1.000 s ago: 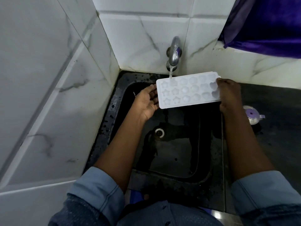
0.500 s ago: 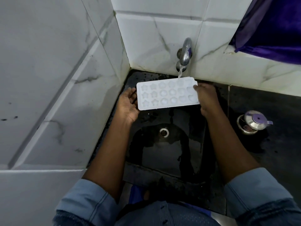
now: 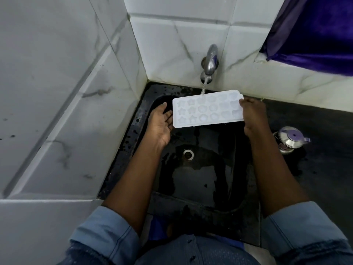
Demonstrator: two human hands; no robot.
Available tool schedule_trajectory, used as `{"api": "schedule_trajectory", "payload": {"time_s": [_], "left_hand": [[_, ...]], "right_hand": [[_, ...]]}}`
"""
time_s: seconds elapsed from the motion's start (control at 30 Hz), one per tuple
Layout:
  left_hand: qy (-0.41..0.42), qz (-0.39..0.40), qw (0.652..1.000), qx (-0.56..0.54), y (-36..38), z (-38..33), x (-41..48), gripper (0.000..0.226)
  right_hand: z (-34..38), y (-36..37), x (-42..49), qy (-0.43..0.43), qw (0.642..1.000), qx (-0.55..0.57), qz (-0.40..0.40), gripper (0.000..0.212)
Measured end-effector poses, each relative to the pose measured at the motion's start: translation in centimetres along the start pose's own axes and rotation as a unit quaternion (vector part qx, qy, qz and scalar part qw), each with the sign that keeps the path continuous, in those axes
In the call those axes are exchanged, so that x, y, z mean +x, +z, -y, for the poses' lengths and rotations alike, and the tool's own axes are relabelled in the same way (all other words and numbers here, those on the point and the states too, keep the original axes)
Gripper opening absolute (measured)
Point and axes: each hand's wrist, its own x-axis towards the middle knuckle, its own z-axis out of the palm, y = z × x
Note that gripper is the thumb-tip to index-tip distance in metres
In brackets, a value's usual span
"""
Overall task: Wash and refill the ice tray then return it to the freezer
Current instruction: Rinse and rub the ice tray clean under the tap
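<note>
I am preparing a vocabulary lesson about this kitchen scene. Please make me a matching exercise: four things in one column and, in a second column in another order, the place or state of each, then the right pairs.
Things
1. ice tray
2. tap
3. steel pot
4. purple cloth

Places or states
A. stands on the dark counter, right of the sink
B. hangs at the upper right
C. held over the sink, under the water
D. fixed to the tiled wall, running

Pairs: 1-C, 2-D, 3-A, 4-B
</note>
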Motion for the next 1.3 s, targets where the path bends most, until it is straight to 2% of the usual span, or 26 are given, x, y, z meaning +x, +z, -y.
{"api": "schedule_trajectory", "payload": {"time_s": [0.13,0.3,0.67,0.8,0.9,1.03,1.3], "left_hand": [[-0.007,0.028,0.999,0.017,1.8,1.0,0.6,0.048],[-0.010,0.054,0.998,0.025,3.3,1.4,1.1,0.051],[-0.012,0.073,0.997,-0.031,1.8,-1.1,1.5,0.018],[0.003,0.055,0.997,-0.051,0.8,-2.0,1.8,0.024],[0.018,0.035,0.997,-0.059,-0.2,-3.0,1.8,0.019],[0.032,0.013,0.997,-0.064,-1.6,-4.6,1.8,0.017],[0.043,-0.037,0.995,-0.084,-4.6,-6.6,2.0,0.018]], "right_hand": [[0.1,-2.3,0.3,0.009,0.999,0.023,-0.048,0.011],[-0.3,-4.0,0.7,0.011,0.998,0.021,-0.064,0.011],[-0.1,-1.7,1.0,0.009,0.999,0.029,-0.043,0.018],[0.1,-0.1,0.8,0.003,0.999,0.034,-0.027,0.012],[0.2,1.4,0.8,-0.004,0.999,0.032,-0.006,0.012],[0.5,3.2,0.5,0.011,0.998,0.041,0.042,0.022],[0.0,6.1,-0.6,0.015,0.991,0.031,0.127,0.021]]}}
